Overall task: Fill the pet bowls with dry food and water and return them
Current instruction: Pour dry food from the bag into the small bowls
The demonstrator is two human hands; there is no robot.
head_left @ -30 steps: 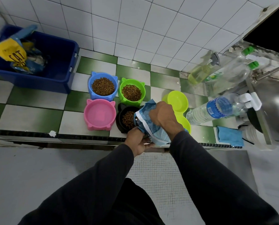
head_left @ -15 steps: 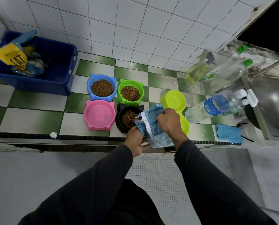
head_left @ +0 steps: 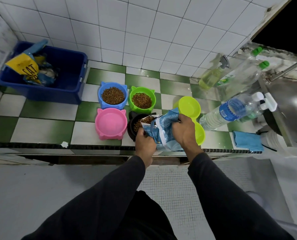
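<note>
Both hands [head_left: 145, 144] [head_left: 184, 131] grip tilted food bag [head_left: 163, 130]

- Cool, even light falls from above; the glossy white wall tiles [head_left: 144, 32] look bright, while the grey floor [head_left: 31, 187] and the dark sleeves sit dimmer.
- Shadows are soft and short under the bowls on the green-and-white checkered counter [head_left: 45, 125].
- A pale glare spot shows on the steel sink [head_left: 296, 101].
- The opening at top right is pure black.
- Wide-angle distortion bends tile lines and the counter edge toward the borders.
- The clear plastic bottles [head_left: 239, 78] at right look smeared and soft.
</note>
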